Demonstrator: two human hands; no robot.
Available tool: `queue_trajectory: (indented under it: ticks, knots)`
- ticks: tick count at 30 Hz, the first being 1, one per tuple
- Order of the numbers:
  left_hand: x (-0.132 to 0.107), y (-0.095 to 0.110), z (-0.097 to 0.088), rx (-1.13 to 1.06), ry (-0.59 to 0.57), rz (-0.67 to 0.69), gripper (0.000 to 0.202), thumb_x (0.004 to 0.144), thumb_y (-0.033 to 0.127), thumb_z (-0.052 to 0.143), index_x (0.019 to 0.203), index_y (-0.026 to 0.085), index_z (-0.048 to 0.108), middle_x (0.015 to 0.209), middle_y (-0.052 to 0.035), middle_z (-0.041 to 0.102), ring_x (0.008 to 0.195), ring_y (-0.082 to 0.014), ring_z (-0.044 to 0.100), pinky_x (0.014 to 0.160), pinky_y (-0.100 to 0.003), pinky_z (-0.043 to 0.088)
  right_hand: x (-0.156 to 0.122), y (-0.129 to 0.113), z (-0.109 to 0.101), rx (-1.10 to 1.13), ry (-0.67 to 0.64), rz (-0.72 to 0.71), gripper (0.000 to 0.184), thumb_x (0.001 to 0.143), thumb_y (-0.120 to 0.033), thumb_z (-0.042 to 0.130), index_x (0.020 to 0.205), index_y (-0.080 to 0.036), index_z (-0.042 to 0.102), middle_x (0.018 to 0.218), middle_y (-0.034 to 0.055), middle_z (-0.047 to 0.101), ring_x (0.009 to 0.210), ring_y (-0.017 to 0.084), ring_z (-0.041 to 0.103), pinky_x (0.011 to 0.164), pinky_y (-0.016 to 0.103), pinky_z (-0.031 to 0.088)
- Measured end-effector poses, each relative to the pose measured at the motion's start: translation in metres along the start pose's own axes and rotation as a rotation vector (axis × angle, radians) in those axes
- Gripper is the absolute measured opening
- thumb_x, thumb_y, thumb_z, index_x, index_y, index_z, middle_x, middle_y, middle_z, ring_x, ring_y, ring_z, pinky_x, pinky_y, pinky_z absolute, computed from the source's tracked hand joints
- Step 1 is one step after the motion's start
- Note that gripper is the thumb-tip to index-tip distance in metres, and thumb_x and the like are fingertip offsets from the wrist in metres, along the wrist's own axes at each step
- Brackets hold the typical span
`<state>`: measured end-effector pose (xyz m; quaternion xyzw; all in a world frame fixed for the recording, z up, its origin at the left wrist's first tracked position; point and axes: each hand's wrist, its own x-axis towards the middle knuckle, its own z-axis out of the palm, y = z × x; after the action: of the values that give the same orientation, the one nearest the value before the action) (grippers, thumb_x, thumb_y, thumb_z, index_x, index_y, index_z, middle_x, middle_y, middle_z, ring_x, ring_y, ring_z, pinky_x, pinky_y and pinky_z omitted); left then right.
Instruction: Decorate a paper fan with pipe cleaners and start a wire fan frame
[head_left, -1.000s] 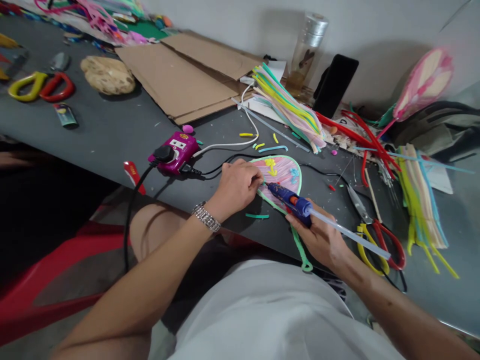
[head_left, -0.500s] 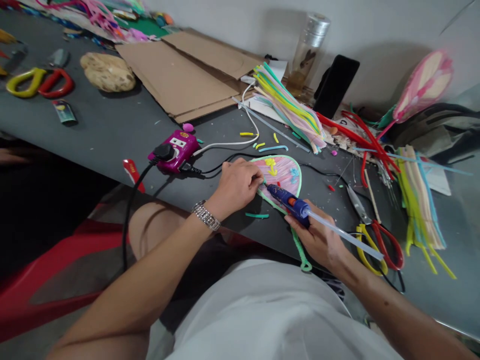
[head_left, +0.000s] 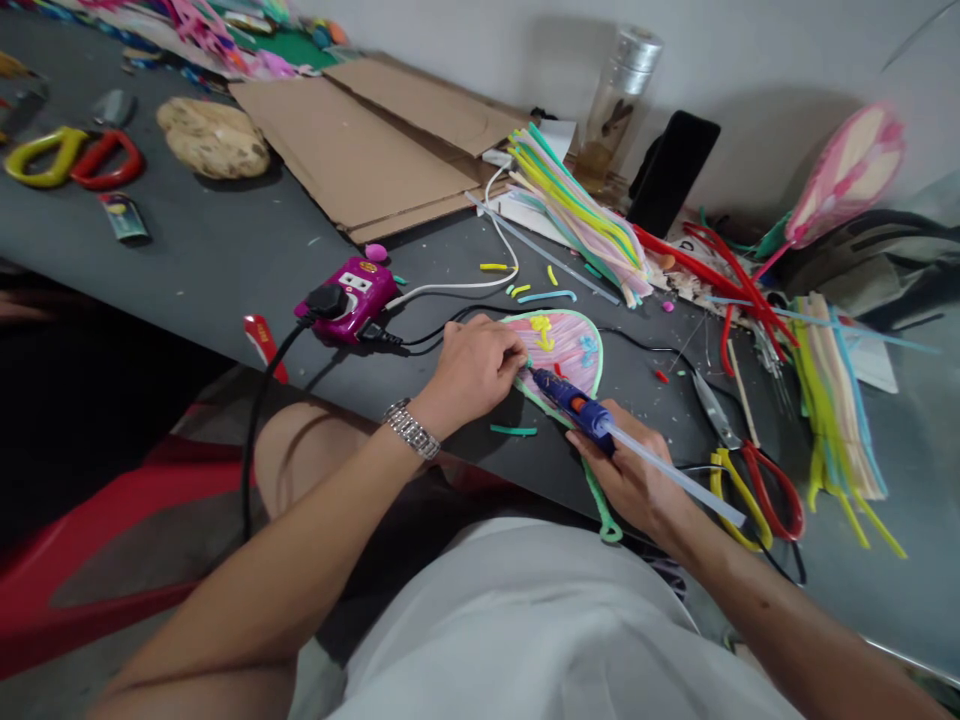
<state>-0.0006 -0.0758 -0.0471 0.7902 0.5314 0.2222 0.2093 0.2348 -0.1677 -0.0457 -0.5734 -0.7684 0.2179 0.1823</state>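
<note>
A pink fan-shaped piece (head_left: 574,335) with a pale green fuzzy rim, yellow and blue pipe-cleaner shapes and a green looped handle (head_left: 609,530) lies at the table's front edge. My left hand (head_left: 484,360), a watch on its wrist, pinches a small green pipe cleaner piece (head_left: 527,364) over the fan's left part; the fingertips partly hide it. In my right hand (head_left: 637,465) is a blue glue gun (head_left: 574,400), a long clear glue stick jutting from its back. Its nozzle points left, close to my left fingertips. A short teal pipe cleaner piece (head_left: 514,431) lies just in front.
Left of my hands sits a purple power strip (head_left: 349,300) with black cables. Scissors (head_left: 750,470) lie at right, beside bundled pipe cleaners (head_left: 840,400). Behind are cardboard (head_left: 375,150), another pipe cleaner bundle (head_left: 577,215), a phone (head_left: 675,170) and a glass bottle (head_left: 619,110).
The glue gun's rear and glue stick have shifted slightly left and down, its nozzle staying by my left fingertips. My left hand stays nearly still. The view has shifted a little.
</note>
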Motion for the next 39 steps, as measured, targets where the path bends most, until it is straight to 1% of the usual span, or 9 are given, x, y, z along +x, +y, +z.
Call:
queue_trajectory:
  ticks: [4, 8, 14, 17, 24, 31, 36, 39]
  knots:
    - [0.0, 0.0, 0.0, -0.001, 0.004, 0.004, 0.019, 0.094, 0.019, 0.058, 0.077, 0.019, 0.067, 0.086, -0.0059, 0.075, 0.092, -0.027, 0.061, 0.083, -0.043, 0.034, 0.001, -0.001, 0.001, -0.018, 0.005, -0.008, 0.025, 0.103, -0.044, 0.05, 0.087, -0.026, 0.048, 0.078, -0.0001, 0.059, 0.068, 0.018, 0.055, 0.064, 0.028, 0.038]
    - [0.0, 0.0, -0.001, -0.008, 0.01, 0.011, 0.02, 0.094, 0.021, 0.058, 0.076, 0.02, 0.066, 0.086, -0.0059, 0.075, 0.092, -0.0269, 0.061, 0.083, -0.042, 0.034, 0.001, 0.0, 0.001, -0.064, 0.02, -0.036, 0.026, 0.103, -0.044, 0.049, 0.085, -0.026, 0.047, 0.076, 0.0, 0.059, 0.065, 0.018, 0.056, 0.062, 0.028, 0.037]
    - [0.001, -0.002, -0.001, -0.014, -0.027, 0.02, 0.022, 0.097, 0.021, 0.057, 0.077, 0.019, 0.066, 0.087, -0.0059, 0.075, 0.092, -0.0269, 0.06, 0.078, -0.041, 0.031, -0.006, -0.001, -0.001, -0.118, 0.119, -0.099, 0.026, 0.104, -0.043, 0.051, 0.085, -0.025, 0.05, 0.071, -0.0007, 0.058, 0.06, 0.017, 0.055, 0.059, 0.028, 0.036]
    - [0.001, -0.002, -0.002, -0.02, -0.033, 0.018, 0.023, 0.097, 0.021, 0.056, 0.077, 0.019, 0.066, 0.087, -0.0055, 0.075, 0.092, -0.0268, 0.06, 0.077, -0.041, 0.03, -0.007, -0.003, -0.002, -0.128, 0.146, -0.139, 0.024, 0.104, -0.041, 0.051, 0.086, -0.024, 0.052, 0.072, -0.0002, 0.059, 0.06, 0.017, 0.056, 0.059, 0.028, 0.037]
    - [0.0, -0.003, -0.002, -0.023, -0.048, 0.021, 0.019, 0.097, 0.025, 0.059, 0.081, 0.02, 0.068, 0.09, -0.0055, 0.076, 0.093, -0.0268, 0.061, 0.079, -0.042, 0.031, -0.005, -0.003, -0.001, -0.163, 0.14, -0.166, 0.02, 0.104, -0.037, 0.052, 0.091, -0.022, 0.056, 0.075, 0.0008, 0.062, 0.061, 0.016, 0.058, 0.059, 0.028, 0.036]
    - [-0.001, -0.011, 0.001, -0.036, -0.033, 0.089, 0.02, 0.097, 0.025, 0.055, 0.082, 0.02, 0.068, 0.094, -0.0052, 0.078, 0.096, -0.027, 0.061, 0.08, -0.042, 0.031, -0.005, 0.0, 0.001, -0.195, 0.135, -0.167, 0.018, 0.104, -0.036, 0.053, 0.092, -0.022, 0.056, 0.074, 0.0007, 0.062, 0.061, 0.017, 0.057, 0.059, 0.028, 0.037]
    - [0.0, -0.016, 0.002, -0.041, -0.041, 0.099, 0.018, 0.097, 0.025, 0.056, 0.084, 0.021, 0.069, 0.097, -0.0047, 0.078, 0.1, -0.0276, 0.062, 0.081, -0.042, 0.031, -0.003, 0.0, 0.003, -0.202, 0.159, -0.2, 0.018, 0.103, -0.035, 0.053, 0.089, -0.023, 0.054, 0.073, 0.0005, 0.06, 0.058, 0.016, 0.053, 0.058, 0.028, 0.037]
    - [0.001, -0.017, 0.002, -0.047, -0.046, 0.096, 0.017, 0.096, 0.026, 0.057, 0.085, 0.021, 0.069, 0.099, -0.0041, 0.078, 0.101, -0.0274, 0.062, 0.082, -0.042, 0.032, -0.003, 0.0, 0.004, -0.211, 0.181, -0.223, 0.018, 0.103, -0.035, 0.052, 0.091, -0.022, 0.055, 0.073, 0.0006, 0.06, 0.058, 0.016, 0.054, 0.058, 0.028, 0.037]
